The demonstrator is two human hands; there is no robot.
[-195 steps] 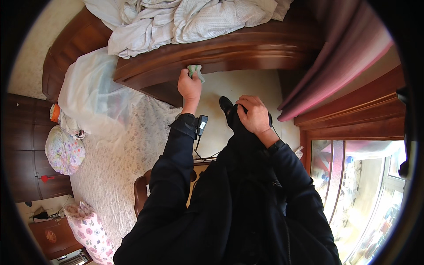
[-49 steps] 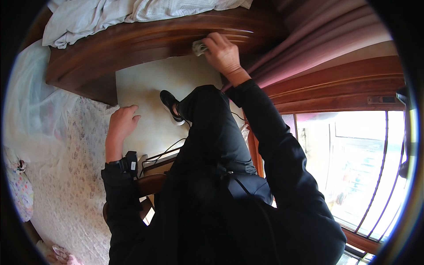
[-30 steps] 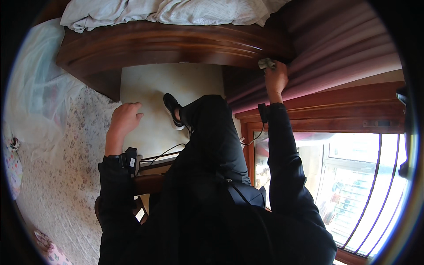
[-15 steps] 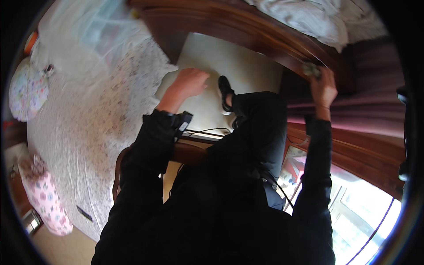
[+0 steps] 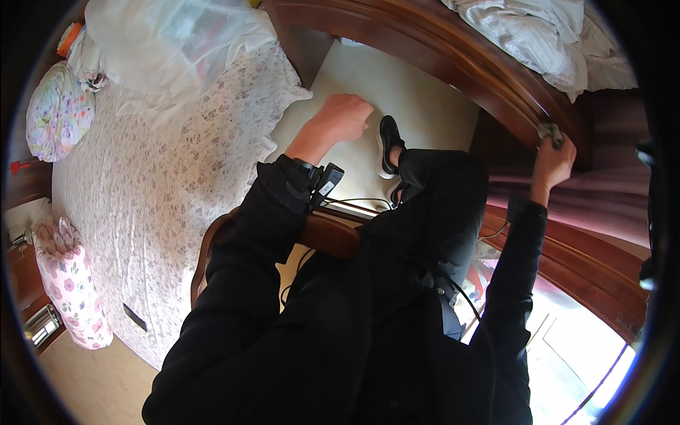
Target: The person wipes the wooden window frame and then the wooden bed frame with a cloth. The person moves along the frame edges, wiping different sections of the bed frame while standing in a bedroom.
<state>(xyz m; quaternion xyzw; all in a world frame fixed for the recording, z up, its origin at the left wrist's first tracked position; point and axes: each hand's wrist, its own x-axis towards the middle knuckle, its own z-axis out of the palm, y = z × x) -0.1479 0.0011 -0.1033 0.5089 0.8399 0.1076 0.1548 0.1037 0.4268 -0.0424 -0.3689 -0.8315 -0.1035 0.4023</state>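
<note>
My right hand grips a small, crumpled grey-green cloth and presses it against the edge of a dark brown wooden furniture rail. Part of the cloth is covered by my fingers. My left hand is curled into a loose fist in the air over the pale floor, touching nothing, and no object shows in it. Around my left wrist is a black band with a small black device.
A bed with a flowered sheet lies on the left, a translucent plastic sheet at its far end. White bedding rests beyond the rail. A curved wooden chair arm, a purple curtain and thin cables are close to me.
My right hand has moved a little right and nearer along the rail with the cloth. The whole view has shifted, and my left hand stays closed over the floor.
</note>
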